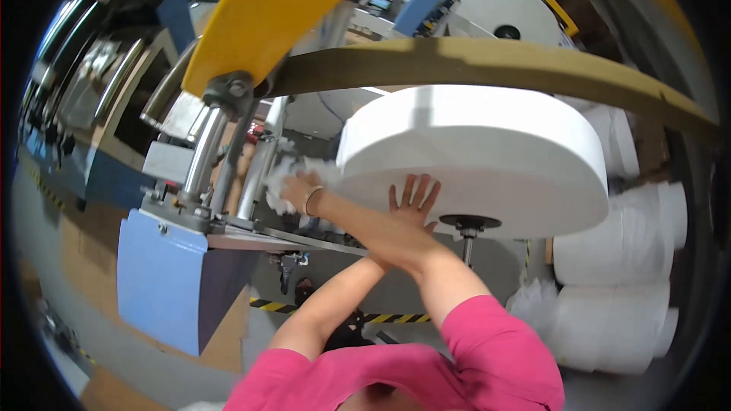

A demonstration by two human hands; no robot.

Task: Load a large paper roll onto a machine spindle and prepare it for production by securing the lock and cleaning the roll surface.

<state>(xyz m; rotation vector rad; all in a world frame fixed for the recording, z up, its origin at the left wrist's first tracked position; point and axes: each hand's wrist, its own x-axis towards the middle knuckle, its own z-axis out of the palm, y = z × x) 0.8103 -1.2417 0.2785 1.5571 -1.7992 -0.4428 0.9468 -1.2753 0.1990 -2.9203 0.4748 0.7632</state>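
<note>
A large white roll [487, 152] is mounted on a spindle with a black hub [470, 222]. My forearms cross in front of it, the right one over the left. Flat against the roll's near side face lies my left hand [412, 204], its fingers spread. Off to the left of the roll, my right hand [301, 189], with a bracelet at the wrist, is closed on a crumpled white sheet [320, 167]. Parts of its fingers are blurred and covered by the sheet. Whether the sheet joins the roll, I cannot tell.
A yellow machine arm [274, 15] and a long tan beam [472, 62] pass over the roll. Metal rollers [255, 179] and a blue machine housing [161, 278] stand at left. Wrapped white rolls [613, 320] are stacked at right. Striped floor tape [396, 318] runs below my arms.
</note>
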